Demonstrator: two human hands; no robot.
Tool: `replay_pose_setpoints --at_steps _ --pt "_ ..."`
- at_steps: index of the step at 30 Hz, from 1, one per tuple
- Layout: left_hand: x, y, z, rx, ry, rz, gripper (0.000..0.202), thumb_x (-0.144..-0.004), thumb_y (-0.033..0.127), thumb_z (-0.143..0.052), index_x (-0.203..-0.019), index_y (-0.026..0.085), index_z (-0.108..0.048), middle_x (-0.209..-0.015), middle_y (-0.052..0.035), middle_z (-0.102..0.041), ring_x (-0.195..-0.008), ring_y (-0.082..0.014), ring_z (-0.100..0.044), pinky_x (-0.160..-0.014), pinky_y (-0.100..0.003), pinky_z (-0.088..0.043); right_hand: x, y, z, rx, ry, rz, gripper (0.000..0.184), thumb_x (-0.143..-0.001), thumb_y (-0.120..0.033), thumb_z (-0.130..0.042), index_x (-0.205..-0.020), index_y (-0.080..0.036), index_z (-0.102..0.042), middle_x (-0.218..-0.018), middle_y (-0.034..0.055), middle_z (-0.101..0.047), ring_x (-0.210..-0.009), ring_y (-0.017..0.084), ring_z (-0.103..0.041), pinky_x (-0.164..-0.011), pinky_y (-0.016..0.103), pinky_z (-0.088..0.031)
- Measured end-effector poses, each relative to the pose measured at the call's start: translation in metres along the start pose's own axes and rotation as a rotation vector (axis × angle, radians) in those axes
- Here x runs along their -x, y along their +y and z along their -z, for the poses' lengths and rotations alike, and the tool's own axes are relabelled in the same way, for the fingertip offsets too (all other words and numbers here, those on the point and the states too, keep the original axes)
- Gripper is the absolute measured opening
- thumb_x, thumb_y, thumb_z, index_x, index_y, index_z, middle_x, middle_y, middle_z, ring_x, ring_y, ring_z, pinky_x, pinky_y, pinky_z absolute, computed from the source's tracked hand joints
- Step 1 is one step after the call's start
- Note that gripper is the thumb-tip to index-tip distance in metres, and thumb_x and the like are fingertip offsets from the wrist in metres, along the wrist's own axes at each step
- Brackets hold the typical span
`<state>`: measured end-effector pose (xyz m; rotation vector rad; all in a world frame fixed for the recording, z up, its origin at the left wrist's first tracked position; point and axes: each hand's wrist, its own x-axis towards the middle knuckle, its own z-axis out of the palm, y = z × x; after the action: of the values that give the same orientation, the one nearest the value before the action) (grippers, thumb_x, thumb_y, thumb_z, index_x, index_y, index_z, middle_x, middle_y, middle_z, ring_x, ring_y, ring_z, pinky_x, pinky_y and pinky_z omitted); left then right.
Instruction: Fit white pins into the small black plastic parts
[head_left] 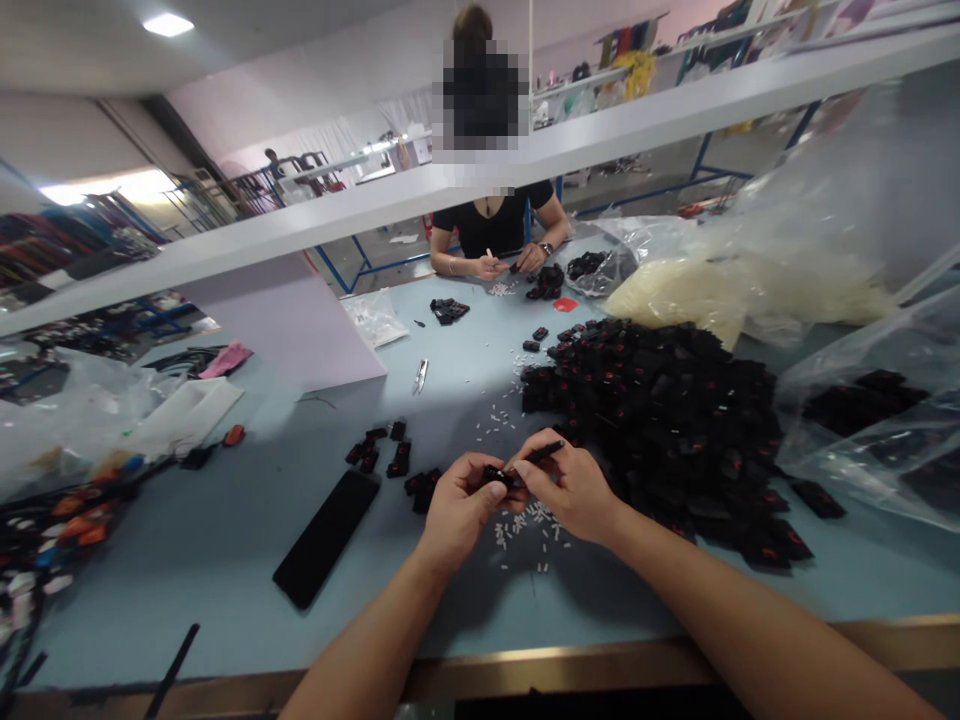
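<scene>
My left hand (pixel 459 505) is closed around a small black plastic part (pixel 496 474), pinched between thumb and fingers above the light blue table (pixel 225 560). My right hand (pixel 571 487) is closed on a thin black pen-like tool (pixel 541 453), with its tip at the part. Under my hands lies a scatter of small white pieces (pixel 529 527). A large heap of black parts with red marks (pixel 660 420) lies just right of my hands. A few finished-looking black parts (pixel 382 452) sit to the left.
A black phone (pixel 327 537) lies flat at front left. Small scissors (pixel 421 374) lie mid-table. Clear plastic bags (pixel 862 410) crowd the right side. A person in black (pixel 491 225) works at the far end. A white shelf (pixel 375 215) spans overhead.
</scene>
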<state>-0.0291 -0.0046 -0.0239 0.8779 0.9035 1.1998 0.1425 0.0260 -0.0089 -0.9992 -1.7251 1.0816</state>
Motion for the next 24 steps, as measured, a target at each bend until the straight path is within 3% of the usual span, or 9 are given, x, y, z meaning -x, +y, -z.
replay_pose_setpoints --at_steps 13,24 --pt "-0.0006 0.0011 0.0001 -0.080 0.033 -0.016 0.027 -0.072 0.026 -0.077 -0.092 0.017 -0.061 -0.082 -0.0029 -0.071 -0.067 -0.0182 -0.069 -0.061 -0.031 -0.056 0.0022 -0.0014 -0.0009 0.116 0.016 0.104 0.011 -0.089 -0.032 -0.055 -0.091 -0.024 -0.063 -0.078 0.0016 -0.067 -0.065 0.015 -0.061 -0.059 0.027 -0.045" --pt "-0.0018 0.0014 0.0022 -0.128 0.018 -0.044 0.024 -0.075 0.025 -0.074 -0.095 0.018 -0.060 -0.078 -0.0021 -0.071 -0.063 -0.0184 -0.068 -0.062 -0.033 -0.057 0.0035 -0.0008 -0.0015 0.199 -0.055 0.271 0.014 -0.091 -0.027 -0.050 -0.097 -0.023 -0.062 -0.086 0.0069 -0.069 -0.079 0.020 -0.064 -0.074 0.033 -0.049"
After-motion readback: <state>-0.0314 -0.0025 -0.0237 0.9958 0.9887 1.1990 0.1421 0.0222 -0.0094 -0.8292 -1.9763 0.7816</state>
